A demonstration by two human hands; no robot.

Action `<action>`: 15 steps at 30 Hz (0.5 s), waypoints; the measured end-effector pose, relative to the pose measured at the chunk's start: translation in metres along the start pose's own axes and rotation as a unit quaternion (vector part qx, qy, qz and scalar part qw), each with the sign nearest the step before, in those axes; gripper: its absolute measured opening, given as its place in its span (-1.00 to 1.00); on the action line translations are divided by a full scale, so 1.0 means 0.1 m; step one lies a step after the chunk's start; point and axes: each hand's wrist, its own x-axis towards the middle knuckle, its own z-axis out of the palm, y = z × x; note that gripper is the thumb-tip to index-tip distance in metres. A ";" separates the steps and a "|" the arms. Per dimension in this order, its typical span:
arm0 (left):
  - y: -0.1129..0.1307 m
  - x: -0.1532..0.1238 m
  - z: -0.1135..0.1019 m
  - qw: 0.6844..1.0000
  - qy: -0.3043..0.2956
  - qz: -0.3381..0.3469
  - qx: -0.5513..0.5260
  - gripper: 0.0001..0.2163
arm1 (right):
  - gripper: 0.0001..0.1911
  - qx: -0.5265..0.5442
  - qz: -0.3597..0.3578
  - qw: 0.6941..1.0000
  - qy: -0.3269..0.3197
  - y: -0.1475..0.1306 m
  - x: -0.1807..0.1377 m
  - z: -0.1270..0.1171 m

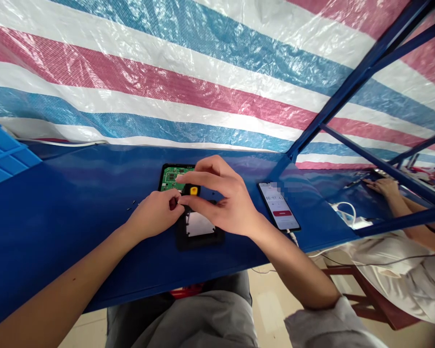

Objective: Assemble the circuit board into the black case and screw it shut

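Head view: blue ridged bin [7,152] far left of fingers, contents unclear. Blue tabletop [65,208] spreads between bin and small bits [131,205] beside left hand [155,212]; its front edge runs bodyward of both hands. Left fingers curled, cannot tell if gripping. Beyond fingertips, black casing [161,178] holds green circuit board [172,178]. Right hand [226,198] pinches black-and-yellow piece [193,191] above black frame [188,243] containing pale panel [200,226]. Phone [280,208] right of right-hand fingers.
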 end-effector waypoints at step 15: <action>-0.02 0.00 0.01 1.000 -0.001 0.011 0.002 -0.88 | -0.71 0.093 0.003 0.995 -0.021 0.03 0.01 0.00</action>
